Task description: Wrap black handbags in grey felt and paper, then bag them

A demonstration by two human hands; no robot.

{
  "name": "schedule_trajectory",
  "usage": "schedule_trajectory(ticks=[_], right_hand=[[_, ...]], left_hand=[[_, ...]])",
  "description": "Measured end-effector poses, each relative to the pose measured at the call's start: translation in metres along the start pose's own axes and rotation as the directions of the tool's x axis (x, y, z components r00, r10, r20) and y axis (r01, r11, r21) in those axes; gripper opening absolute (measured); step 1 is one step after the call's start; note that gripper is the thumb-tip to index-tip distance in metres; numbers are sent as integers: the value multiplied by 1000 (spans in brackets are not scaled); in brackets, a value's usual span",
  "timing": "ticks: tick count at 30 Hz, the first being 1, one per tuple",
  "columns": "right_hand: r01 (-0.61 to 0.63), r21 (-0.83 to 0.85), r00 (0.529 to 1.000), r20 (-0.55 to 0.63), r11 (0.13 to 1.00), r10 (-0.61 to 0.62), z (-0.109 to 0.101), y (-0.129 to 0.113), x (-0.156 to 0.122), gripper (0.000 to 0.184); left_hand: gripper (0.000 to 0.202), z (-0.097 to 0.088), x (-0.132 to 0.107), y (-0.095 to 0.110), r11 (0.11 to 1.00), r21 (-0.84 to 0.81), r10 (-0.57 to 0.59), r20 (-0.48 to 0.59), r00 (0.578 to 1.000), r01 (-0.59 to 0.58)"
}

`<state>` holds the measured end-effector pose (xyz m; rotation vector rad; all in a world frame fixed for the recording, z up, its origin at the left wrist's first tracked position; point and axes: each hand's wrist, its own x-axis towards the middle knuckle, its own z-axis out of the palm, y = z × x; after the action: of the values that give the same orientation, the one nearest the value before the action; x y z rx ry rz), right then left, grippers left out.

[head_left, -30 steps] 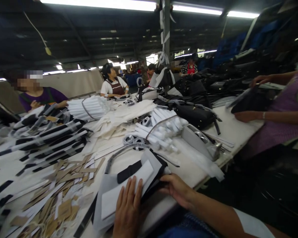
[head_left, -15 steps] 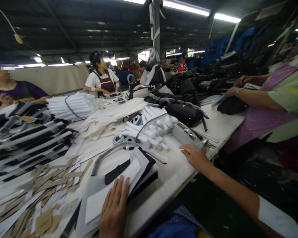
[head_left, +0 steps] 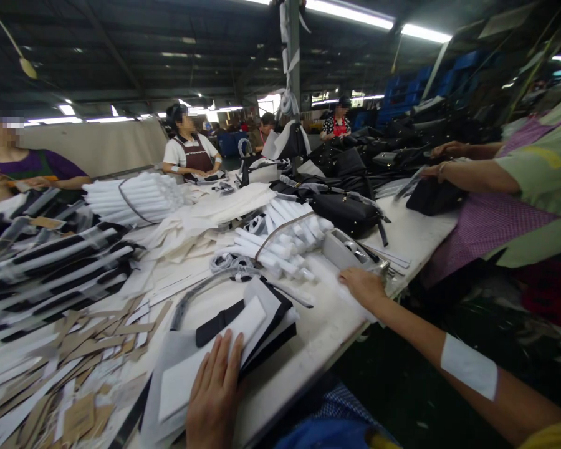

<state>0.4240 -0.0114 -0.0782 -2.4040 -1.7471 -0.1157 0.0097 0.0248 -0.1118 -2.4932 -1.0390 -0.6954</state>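
Note:
My left hand point(head_left: 216, 380) lies flat, fingers stretched, on a white foam sheet point(head_left: 187, 380). The sheet rests on a partly wrapped black bag point(head_left: 215, 325) with grey-white tissue point(head_left: 156, 386) around it. Its handle point(head_left: 182, 299), in clear wrap, curves toward the back. My right hand point(head_left: 362, 287) is low over the table, just in front of a grey tape dispenser point(head_left: 343, 248). Its fingers are bent together, and a pale, blurred, see-through piece shows beneath them; what it is I cannot make out.
Bundled white foam rods point(head_left: 285, 240) lie behind the bag, with another bundle point(head_left: 133, 198) farther left. Brown card strips point(head_left: 88, 340) and stacked black-and-white wrapped pieces point(head_left: 51, 268) cover the left side. Black bags point(head_left: 348, 212) are heaped behind. A co-worker point(head_left: 505, 181) stands at right.
My right hand has shifted slightly, its fingers drawn in more, and more of the forearm shows. A pale piece now appears beneath it. My left hand has stayed on the foam sheet.

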Motion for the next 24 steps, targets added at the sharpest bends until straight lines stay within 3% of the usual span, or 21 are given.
schedule_trajectory(ticks=[7, 11, 14, 17, 21, 24], right_hand=[[27, -3, 999, 24, 1000, -27, 5, -3, 5, 27], [39, -5, 999, -3, 999, -39, -7, -7, 2, 41], [85, -2, 996, -33, 996, -85, -18, -16, -7, 39], [208, 24, 978, -28, 978, -207, -19, -32, -28, 31], [442, 226, 893, -17, 868, -450, -12, -60, -74, 29], [440, 397, 864, 57, 805, -500, -13, -74, -98, 27]], left_hand=[[63, 1, 0, 0, 1000, -9, -4, -12, 1000, 4], [63, 1, 0, 0, 1000, -10, 5, -17, 1000, -5], [63, -1, 0, -1, 1000, -20, -12, -1, 1000, 12], [65, -4, 3, -3, 998, -44, -48, 11, 999, 49], [68, -7, 8, -6, 992, -79, -101, 4, 995, 101], [70, -7, 11, -7, 987, -105, -123, -6, 992, 121]])
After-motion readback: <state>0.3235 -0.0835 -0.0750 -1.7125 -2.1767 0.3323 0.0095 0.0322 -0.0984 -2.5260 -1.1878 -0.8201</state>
